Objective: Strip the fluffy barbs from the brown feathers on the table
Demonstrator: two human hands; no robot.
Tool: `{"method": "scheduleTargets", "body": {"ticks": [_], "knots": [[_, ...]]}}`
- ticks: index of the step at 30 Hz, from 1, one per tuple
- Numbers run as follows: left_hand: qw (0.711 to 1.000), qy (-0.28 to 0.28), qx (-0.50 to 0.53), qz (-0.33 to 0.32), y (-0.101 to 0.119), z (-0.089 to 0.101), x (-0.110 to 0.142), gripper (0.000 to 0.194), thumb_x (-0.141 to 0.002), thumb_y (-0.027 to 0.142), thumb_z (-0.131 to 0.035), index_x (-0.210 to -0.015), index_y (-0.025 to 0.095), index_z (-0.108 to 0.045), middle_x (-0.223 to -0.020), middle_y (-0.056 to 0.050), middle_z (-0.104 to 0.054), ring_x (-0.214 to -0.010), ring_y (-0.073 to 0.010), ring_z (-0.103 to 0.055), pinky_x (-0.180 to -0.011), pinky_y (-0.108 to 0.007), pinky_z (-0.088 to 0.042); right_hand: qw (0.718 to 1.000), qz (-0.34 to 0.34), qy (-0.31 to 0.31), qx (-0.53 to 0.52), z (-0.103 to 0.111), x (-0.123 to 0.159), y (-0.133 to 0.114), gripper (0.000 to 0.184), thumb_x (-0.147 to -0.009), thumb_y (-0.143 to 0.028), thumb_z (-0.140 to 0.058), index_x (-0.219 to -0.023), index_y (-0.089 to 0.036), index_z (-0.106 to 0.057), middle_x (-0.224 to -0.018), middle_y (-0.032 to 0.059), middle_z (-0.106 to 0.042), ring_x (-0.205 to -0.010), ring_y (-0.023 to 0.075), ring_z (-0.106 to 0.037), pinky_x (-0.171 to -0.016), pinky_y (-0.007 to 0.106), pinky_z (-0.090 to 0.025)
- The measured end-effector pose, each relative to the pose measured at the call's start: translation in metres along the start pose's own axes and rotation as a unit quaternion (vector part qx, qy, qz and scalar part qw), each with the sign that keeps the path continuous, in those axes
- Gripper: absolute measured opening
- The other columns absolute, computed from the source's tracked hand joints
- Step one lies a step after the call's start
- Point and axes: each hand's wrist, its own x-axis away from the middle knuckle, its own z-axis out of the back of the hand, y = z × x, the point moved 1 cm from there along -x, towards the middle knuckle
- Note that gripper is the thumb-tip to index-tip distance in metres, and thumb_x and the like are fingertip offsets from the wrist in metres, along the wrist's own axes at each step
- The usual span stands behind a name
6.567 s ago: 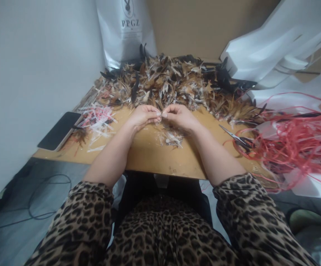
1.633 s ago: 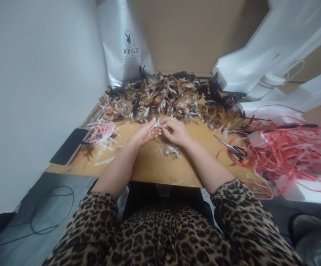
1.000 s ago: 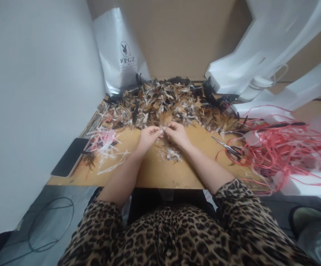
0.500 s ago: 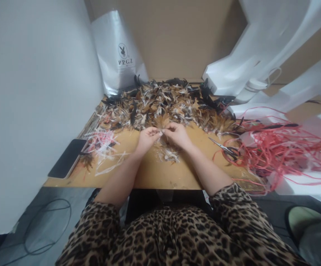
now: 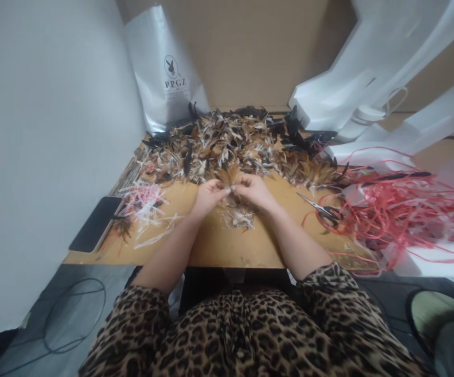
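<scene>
My left hand (image 5: pixel 211 197) and my right hand (image 5: pixel 252 191) meet over the middle of the table, fingertips pinched. Between them they hold a small tuft of brown feathers (image 5: pixel 228 175), its tips fanned out away from me and its pale quill ends at my fingertips. Below my hands, a few loose feathers and white fluff (image 5: pixel 241 217) lie on the wood. Just beyond my fingers spreads a large heap of brown, white and black feathers (image 5: pixel 230 139).
Pink and white strips (image 5: pixel 144 201) and a phone (image 5: pixel 95 224) lie at the left. Scissors (image 5: pixel 318 205) rest on the right, beside a tangle of red string (image 5: pixel 399 212). A silver bag (image 5: pixel 164 68) and a white bottle (image 5: pixel 362 121) stand at the back of the wooden table (image 5: pixel 230 248).
My fingertips have drawn slightly apart around the quill ends of the tuft, which shows more between them. The view has shifted a little; the other things lie as before.
</scene>
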Motion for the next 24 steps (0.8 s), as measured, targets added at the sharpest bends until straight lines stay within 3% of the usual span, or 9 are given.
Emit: {"method": "scheduleTargets", "body": {"ticks": [8,17,24], "knots": [[1.000,-0.011,0.022,-0.002,-0.005,-0.001,-0.004,0.038,-0.053,0.037,-0.083,-0.070,0.015,-0.057,-0.059,0.001,-0.066,-0.051,-0.0089,-0.060,-0.050,-0.019,-0.045,0.999,0.010,0.043,0.014,-0.002,-0.002,0.008,0.022,-0.059,-0.030,-0.073,-0.067,-0.017,-0.057,-0.058,-0.0030,-0.059,-0.056,0.0109,-0.053,-0.054,0.023,-0.040],[0.991,-0.015,0.133,0.024,-0.013,0.004,-0.005,0.034,-0.058,0.030,-0.083,-0.074,0.014,-0.057,-0.063,0.001,-0.067,-0.057,-0.0078,-0.063,-0.059,-0.019,-0.049,0.985,-0.037,0.049,-0.159,-0.013,-0.006,0.020,0.028,-0.056,-0.034,-0.079,-0.064,-0.016,-0.059,-0.055,-0.0029,-0.062,-0.050,0.0083,-0.054,-0.052,0.021,-0.040],[0.980,-0.024,0.195,0.032,-0.010,0.001,-0.005,0.035,-0.058,0.027,-0.083,-0.079,0.014,-0.058,-0.066,0.001,-0.066,-0.058,-0.0065,-0.063,-0.059,-0.017,-0.050,0.977,0.001,0.065,-0.203,-0.020,-0.012,0.032,0.031,-0.056,-0.036,-0.080,-0.066,-0.017,-0.058,-0.057,-0.0048,-0.060,-0.050,0.0065,-0.051,-0.053,0.021,-0.039]]}}
